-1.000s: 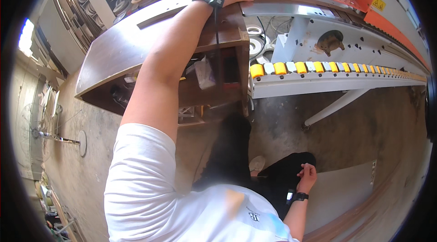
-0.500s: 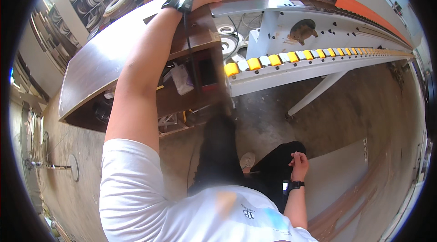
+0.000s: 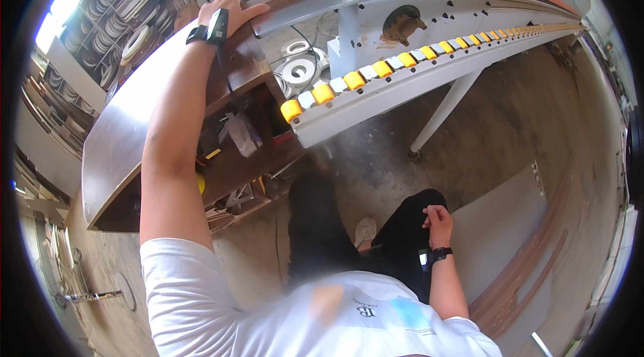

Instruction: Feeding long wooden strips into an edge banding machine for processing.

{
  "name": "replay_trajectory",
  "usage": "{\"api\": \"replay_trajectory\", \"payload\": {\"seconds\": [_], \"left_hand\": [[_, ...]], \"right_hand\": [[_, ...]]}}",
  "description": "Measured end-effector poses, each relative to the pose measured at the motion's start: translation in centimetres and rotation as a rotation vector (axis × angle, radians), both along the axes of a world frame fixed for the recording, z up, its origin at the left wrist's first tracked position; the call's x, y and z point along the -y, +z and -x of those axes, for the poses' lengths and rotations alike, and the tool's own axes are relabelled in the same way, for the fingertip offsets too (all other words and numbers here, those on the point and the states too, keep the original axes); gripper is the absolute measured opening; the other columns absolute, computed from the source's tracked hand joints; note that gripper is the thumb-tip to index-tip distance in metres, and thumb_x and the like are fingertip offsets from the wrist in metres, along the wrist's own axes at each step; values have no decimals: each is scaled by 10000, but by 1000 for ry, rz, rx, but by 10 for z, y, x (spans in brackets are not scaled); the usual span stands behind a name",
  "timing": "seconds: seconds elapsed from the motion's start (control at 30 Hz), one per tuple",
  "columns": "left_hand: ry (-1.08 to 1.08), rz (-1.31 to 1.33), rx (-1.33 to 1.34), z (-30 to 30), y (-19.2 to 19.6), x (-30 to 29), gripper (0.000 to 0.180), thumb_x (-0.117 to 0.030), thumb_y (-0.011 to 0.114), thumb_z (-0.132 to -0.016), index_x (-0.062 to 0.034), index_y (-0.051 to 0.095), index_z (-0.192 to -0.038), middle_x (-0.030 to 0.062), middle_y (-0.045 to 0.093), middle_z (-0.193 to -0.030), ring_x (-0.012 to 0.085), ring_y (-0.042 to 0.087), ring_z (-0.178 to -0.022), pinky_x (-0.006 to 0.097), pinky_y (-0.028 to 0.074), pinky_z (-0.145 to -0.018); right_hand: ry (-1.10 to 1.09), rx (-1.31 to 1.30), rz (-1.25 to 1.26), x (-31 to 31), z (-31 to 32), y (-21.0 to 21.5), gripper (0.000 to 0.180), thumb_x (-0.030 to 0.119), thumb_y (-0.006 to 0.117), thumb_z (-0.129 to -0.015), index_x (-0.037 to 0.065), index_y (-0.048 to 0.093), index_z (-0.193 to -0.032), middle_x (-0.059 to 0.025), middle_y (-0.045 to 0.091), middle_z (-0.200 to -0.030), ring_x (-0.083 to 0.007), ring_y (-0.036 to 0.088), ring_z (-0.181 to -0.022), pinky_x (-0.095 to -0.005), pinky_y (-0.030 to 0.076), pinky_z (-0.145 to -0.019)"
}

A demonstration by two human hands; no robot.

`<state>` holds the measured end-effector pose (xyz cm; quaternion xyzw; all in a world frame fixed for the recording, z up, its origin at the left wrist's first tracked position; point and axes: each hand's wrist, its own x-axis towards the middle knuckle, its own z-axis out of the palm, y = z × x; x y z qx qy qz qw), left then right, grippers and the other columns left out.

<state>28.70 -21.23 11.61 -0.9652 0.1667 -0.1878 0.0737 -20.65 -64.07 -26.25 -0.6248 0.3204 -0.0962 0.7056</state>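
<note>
I seemed braced: my left fingers [image 3: 228,3], thumb spread, lay on the tabletop [image 3: 121,149] beneath them; my right fingers [image 3: 430,212] were half-curled, seemingly empty. Any shift called for lifting the left.

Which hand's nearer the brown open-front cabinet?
Left. The left hand is at the far right corner of the cabinet's top; the right hand is well away to its right, by the black trousers.

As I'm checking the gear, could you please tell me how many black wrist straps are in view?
2: left strap, just behind the left hand; right strap, just behind the right hand.
</note>
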Motion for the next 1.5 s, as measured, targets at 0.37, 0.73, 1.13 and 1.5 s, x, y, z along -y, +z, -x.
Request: {"api": "replay_trajectory", "payload": {"seconds": [0.37,0.73,1.13,1.5], "left_hand": [[90,-31,-53,5,4,9,1013,-870,383,-958,40,721,-1251,240,729,-1287,358,681,-1258,474,522,-1061],[-73,77,-121,-59,-28,-19,834,-711,433,-1038,47,698,-1263,351,656,-1294,521,606,-1243,571,466,-1056],[-219,66,-178,-125,-44,-56,837,-688,381,-1073,46,635,-1385,356,652,-1307,538,582,-1253,554,456,-1061],[-158,37,-128,-147,-45,-84,829,-684,405,-1062,39,657,-1379,328,656,-1350,501,587,-1292,527,441,-1107]], "right_hand": [[16,-8,-5,-2,-1,10,144,193,697,-1041,57,720,-1001,-42,754,-957,-78,605,-691,-268,539,-613],[-80,33,-51,-5,11,14,187,232,732,-1029,51,740,-1073,-12,726,-895,-93,642,-725,-273,561,-673],[-604,-238,635,45,205,37,265,295,768,-964,52,782,-1069,-108,797,-935,-193,753,-858,-344,579,-796],[-1086,-1143,715,16,547,26,514,453,765,-908,129,725,-1304,-161,736,-1296,-371,671,-1228,-480,539,-1035]]}}
